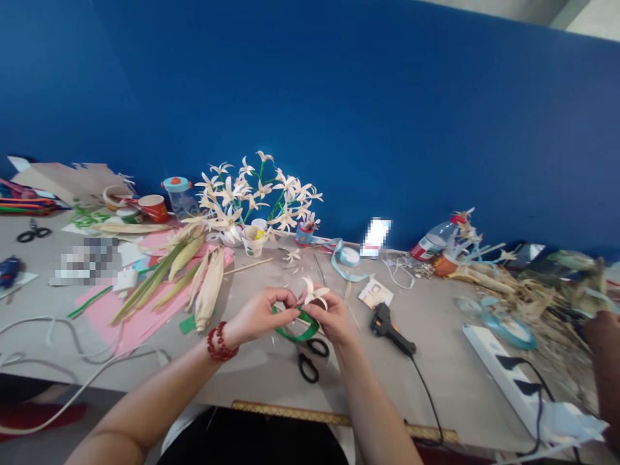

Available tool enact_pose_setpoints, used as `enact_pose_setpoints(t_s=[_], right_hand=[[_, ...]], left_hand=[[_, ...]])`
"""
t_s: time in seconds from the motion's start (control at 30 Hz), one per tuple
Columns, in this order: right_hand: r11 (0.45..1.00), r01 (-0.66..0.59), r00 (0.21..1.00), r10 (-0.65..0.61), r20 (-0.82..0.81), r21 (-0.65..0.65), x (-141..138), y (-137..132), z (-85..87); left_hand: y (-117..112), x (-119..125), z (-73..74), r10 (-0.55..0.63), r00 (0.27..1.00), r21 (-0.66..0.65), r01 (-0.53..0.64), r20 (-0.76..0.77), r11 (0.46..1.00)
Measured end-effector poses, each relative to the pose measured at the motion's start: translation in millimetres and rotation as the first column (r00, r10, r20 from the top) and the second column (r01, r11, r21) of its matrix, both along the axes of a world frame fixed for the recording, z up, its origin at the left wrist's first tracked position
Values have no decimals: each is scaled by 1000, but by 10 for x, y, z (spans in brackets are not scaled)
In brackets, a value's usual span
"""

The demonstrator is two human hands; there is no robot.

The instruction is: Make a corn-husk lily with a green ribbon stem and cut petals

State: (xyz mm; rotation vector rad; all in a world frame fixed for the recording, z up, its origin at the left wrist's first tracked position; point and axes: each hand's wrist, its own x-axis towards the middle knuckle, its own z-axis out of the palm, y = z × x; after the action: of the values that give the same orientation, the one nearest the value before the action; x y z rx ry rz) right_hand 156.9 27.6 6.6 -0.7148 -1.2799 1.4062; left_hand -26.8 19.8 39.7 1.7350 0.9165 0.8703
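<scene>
Above the table my two hands meet at a cream husk flower [316, 296] with pointed petals. My right hand [335, 316] pinches the flower near its base, its fingers closed. Fingertips of my left hand [274, 313], which wears a red bead bracelet [221, 342], are pressed together at the flower's stem, beside a green tape [298, 334] that loops down below both hands. The exact grip on stem and tape is partly hidden by the fingers. Just under the hands lie black-handled scissors [309, 367], their blades mostly covered.
Behind stand many finished husk flowers [261, 187] near a paper cup [254, 240]. Husks [181, 258] lie on pink paper [138, 316] at left. A glue gun [391, 329], blue ribbon [349, 256] and power strip [504, 374] are at right, near another person's arm [605, 374].
</scene>
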Motion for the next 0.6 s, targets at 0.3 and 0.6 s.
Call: enact_pose_setpoints(t_s=[0.3, 0.6], right_hand=[[972, 221, 975, -220, -22, 78, -89, -21, -36], [941, 327, 944, -322, -70, 83, -186, -56, -172]], left_hand=[[-45, 32, -25, 101, 990, 352, -61, -97, 934], [-41, 61, -32, 239, 957, 558, -108, -168, 823]])
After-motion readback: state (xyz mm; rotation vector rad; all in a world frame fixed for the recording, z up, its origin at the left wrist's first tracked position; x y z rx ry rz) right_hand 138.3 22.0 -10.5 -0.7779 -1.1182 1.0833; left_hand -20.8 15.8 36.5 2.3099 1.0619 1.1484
